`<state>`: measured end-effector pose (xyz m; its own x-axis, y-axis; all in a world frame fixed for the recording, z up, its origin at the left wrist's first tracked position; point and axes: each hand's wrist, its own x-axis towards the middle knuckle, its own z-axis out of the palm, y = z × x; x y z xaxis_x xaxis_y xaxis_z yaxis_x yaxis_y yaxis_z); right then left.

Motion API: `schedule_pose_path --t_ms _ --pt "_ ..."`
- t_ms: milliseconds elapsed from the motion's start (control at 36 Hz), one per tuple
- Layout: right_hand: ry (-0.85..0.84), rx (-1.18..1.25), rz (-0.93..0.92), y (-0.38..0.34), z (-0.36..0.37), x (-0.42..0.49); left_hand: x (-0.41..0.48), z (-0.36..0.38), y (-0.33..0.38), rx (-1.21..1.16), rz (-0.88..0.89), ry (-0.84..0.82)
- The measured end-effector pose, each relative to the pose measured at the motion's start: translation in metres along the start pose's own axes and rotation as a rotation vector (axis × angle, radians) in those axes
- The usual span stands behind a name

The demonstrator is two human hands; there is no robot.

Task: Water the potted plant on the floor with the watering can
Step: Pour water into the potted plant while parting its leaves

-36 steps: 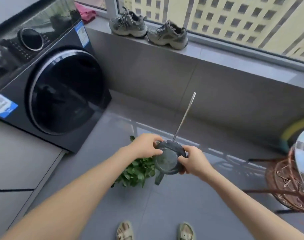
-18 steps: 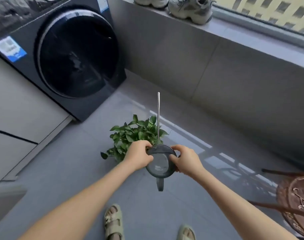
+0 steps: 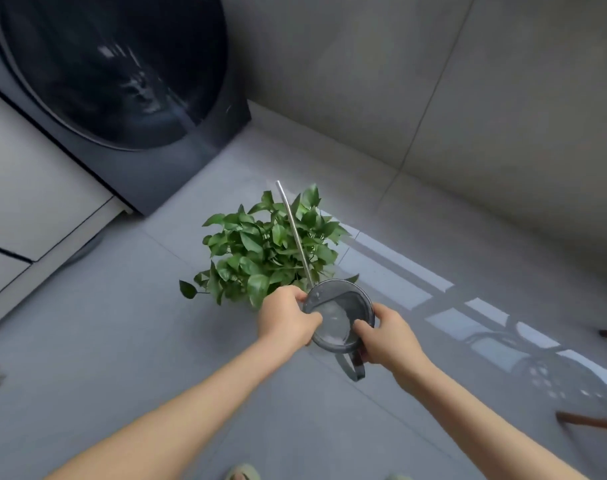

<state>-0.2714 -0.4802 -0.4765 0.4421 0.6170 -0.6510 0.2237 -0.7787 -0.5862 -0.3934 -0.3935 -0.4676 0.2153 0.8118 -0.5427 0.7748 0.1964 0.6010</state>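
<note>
A dark grey watering can point(image 3: 336, 318) with a long thin metal spout hangs in front of me, seen from above, with water visible inside. My left hand point(image 3: 284, 320) grips its left rim. My right hand point(image 3: 386, 337) holds the right rim close to the handle. The spout points up and away, crossing over the leafy green potted plant point(image 3: 264, 249) that stands on the grey floor just beyond the can. Leaves hide the pot itself.
A dark front-loading washing machine point(image 3: 122, 74) stands at the upper left, beside a pale cabinet point(image 3: 28, 202). A grey tiled wall point(image 3: 468, 98) rises behind the plant. Dark wooden legs point(image 3: 589, 419) poke in at the right edge. My sandalled toes point(image 3: 243, 474) show at the bottom.
The view has tilted down and closed in on the plant. The can, held in both hands, has moved right, and its spout has swung leftward so it now lies over the leaves.
</note>
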Motion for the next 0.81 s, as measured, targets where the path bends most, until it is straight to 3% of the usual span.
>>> schedule_pose_path --t_ms 139,278,389,472,556,722,806 --pt "0.035 -0.027 -0.084 0.019 0.005 0.032 0.020 0.017 -0.016 0.004 0.078 -0.032" --pt "0.069 -0.020 -0.180 0.034 0.000 0.062 0.043 0.026 -0.034 0.123 0.316 -0.026" --pt "0.111 -0.001 -0.271 0.055 -0.005 0.081 0.072 0.036 -0.075 0.267 0.637 0.229" --pt "0.135 0.021 -0.311 0.069 -0.008 0.091 0.112 0.038 -0.116 0.614 1.097 0.521" --pt "0.146 0.023 -0.338 0.086 -0.007 0.093 0.144 0.041 -0.153 0.956 1.333 0.529" --pt "0.128 -0.035 -0.316 0.111 -0.006 0.092 0.167 0.062 -0.192 1.655 1.479 0.344" --pt "0.096 -0.053 -0.295 0.123 -0.003 0.095 0.177 0.079 -0.193 1.976 1.382 0.259"
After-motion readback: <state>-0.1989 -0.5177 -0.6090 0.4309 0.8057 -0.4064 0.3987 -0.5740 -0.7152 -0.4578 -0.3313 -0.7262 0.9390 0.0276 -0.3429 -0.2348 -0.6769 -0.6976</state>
